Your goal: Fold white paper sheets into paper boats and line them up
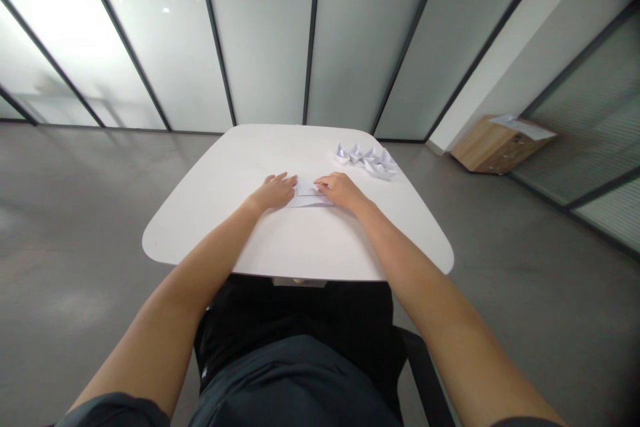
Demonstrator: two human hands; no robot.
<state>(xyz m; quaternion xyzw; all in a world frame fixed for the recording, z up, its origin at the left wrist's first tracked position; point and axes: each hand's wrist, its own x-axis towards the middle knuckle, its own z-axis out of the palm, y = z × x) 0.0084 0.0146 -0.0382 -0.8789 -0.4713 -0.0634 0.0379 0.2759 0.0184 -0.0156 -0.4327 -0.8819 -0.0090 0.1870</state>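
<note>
A partly folded sheet of white paper (306, 195) lies flat on the white table (210, 213) in front of me. My left hand (275, 191) rests on the paper's left end, fingers stretched out flat and apart. My right hand (340, 189) presses on the paper's right end with its fingers curled down onto the fold. Neither hand lifts the paper off the table.
Several folded white paper boats (367, 159) stand in a row at the table's far right. A wooden cabinet (495, 145) sits on the floor at the right by a glass partition. Frosted glass walls (260, 33) stand behind the table. Grey floor surrounds it.
</note>
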